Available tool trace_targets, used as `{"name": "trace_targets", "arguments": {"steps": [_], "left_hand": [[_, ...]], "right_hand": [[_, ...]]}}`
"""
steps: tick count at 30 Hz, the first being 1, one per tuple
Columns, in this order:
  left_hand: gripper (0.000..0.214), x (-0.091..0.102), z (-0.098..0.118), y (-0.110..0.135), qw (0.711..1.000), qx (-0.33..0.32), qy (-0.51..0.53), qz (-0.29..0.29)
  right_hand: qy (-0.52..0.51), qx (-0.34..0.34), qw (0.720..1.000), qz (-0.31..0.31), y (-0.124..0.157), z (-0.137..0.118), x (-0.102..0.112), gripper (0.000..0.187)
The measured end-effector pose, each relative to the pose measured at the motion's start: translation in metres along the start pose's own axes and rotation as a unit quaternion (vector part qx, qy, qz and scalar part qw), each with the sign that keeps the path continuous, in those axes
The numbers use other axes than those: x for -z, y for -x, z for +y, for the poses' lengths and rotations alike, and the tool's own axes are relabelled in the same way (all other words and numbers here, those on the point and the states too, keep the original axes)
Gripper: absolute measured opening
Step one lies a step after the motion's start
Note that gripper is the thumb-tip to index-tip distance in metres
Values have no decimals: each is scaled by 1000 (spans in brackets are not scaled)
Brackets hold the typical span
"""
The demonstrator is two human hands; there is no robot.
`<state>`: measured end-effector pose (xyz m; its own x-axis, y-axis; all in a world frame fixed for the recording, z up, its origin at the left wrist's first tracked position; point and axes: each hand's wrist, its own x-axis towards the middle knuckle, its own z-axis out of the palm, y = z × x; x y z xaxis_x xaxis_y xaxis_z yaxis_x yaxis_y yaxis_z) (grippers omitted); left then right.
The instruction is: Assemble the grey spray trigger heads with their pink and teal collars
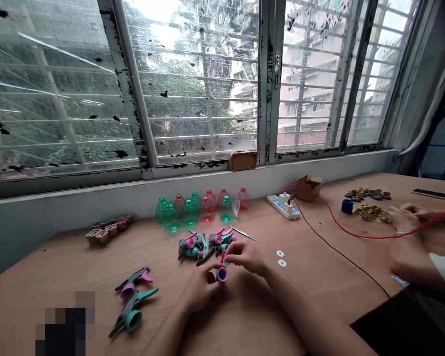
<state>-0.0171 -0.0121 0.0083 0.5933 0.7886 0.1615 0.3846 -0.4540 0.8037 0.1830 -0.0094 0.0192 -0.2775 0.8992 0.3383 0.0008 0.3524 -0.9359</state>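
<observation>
**Both our hands meet at a sprayer head [222, 275]**

We face a wide window [203, 99] at twelve o'clock, its panes smeared and its frame flaking. Below it spreads our wooden desk [330, 287], where we read the clock from our hands. At about eleven o'clock, a group of green and red see-through bottles [206, 210] stands upright near the wall. Between two and three, a co-worker's hand [400, 220] is right at a pile of gold-coloured pieces [371, 213].

Our left hand [203, 283] has its fingers grasping the sprayer head, which sits just in front of us at the centre of the clock, its purple collar open towards us. Our right hand [246, 256] comes in close above it, fingers pinching a small white piece [227, 261] that they partly hide beside the pink trigger.

At nine o'clock lie two loose sprayers [133, 301], one with a pink trigger, one with a teal. A cluster of others [195, 247] lies nearer, between ten and eleven. We find a power strip [284, 207] between one and two, and a slim metal tool [244, 233] at one. Smallest are two white washers [281, 258] at three o'clock, apart from our fingers.
</observation>
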Motion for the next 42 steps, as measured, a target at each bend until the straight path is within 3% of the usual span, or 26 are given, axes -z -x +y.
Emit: {"name": "trace_targets", "arguments": {"steps": [8,16,27,36,42], "left_hand": [[27,-6,3,-1,1000,-10,16,-1],[26,-7,6,-1,999,-24,21,7],[28,-6,2,-2,999,-31,8,8],[29,-8,1,-3,999,-31,19,8],[27,-6,6,-3,999,-33,8,-1]], "right_hand": [[35,42,999,2,13,30,-8,28],[91,55,992,62,16,27,-11,26],[93,47,993,52,18,26,-9,26],[134,112,984,32,19,20,-7,20],[157,113,981,35,20,17,-9,20]]}}
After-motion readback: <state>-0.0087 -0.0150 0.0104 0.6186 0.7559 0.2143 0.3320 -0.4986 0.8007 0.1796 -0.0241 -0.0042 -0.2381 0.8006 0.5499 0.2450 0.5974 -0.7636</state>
